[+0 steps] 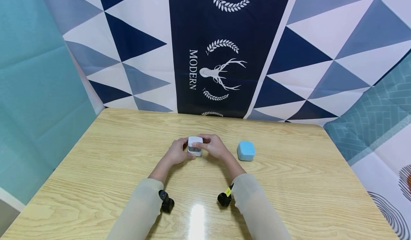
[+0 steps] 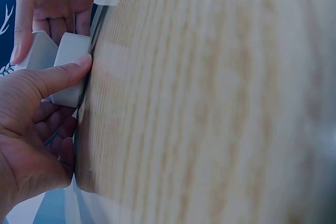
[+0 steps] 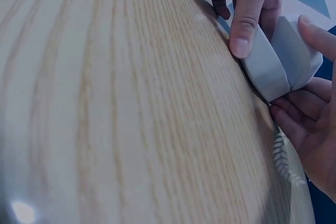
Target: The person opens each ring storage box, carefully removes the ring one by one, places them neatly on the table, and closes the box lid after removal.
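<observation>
A small white box (image 1: 195, 139) with rounded corners stands on the wooden table between both hands. My left hand (image 1: 176, 152) grips its lower part (image 2: 72, 51) from the left, thumb along the near side. From the right, my right hand (image 1: 216, 147) holds the upper part (image 3: 296, 51), thumb on its near side and fingers behind. Both wrist views show the upper part tilted from the lower one, leaving a wedge-shaped gap. What lies inside the box is hidden. To the right of my right hand sits a light blue rounded box (image 1: 246, 150), untouched.
The table (image 1: 106, 168) has light wood grain and ends at a patterned cloth (image 1: 141, 54) hanging behind it. Teal cloth (image 1: 38, 90) hangs along the left side. Black wrist cameras (image 1: 167, 201) sit on both sleeves, close over the tabletop.
</observation>
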Action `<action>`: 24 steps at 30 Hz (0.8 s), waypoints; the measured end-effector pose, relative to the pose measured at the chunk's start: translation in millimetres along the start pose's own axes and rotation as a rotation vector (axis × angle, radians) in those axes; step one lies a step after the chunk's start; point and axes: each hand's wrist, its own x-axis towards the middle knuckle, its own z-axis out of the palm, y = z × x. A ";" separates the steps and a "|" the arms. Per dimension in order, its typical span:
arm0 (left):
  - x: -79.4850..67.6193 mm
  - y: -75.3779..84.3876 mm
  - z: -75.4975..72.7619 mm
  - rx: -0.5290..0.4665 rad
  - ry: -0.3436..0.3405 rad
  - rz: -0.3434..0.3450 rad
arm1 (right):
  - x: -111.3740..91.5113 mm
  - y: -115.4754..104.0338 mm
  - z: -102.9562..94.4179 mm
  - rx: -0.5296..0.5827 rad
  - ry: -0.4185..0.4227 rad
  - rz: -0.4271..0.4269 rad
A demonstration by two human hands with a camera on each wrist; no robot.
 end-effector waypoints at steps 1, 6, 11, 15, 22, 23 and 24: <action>0.0 0.0 0.2 0.001 -0.002 -0.001 | -0.1 0.1 0.0 0.001 0.000 0.002; 0.2 -0.1 0.4 0.002 -0.003 0.000 | -0.5 -1.0 0.2 0.008 0.002 0.006; 0.5 -0.7 0.4 0.001 -0.002 -0.007 | -0.4 -1.2 0.3 0.009 0.002 0.004; 0.8 -0.3 0.6 0.007 -0.001 -0.017 | 0.0 -0.6 0.3 0.015 0.001 0.008; 0.7 0.4 0.5 0.000 -0.003 -0.024 | -0.1 -0.4 0.7 0.011 0.006 0.018; 0.7 0.5 0.5 -0.001 -0.003 -0.025 | -0.3 -0.7 0.6 0.010 0.006 0.018; 0.6 0.4 0.5 -0.002 -0.002 -0.026 | -0.7 -0.8 0.4 0.007 0.007 0.018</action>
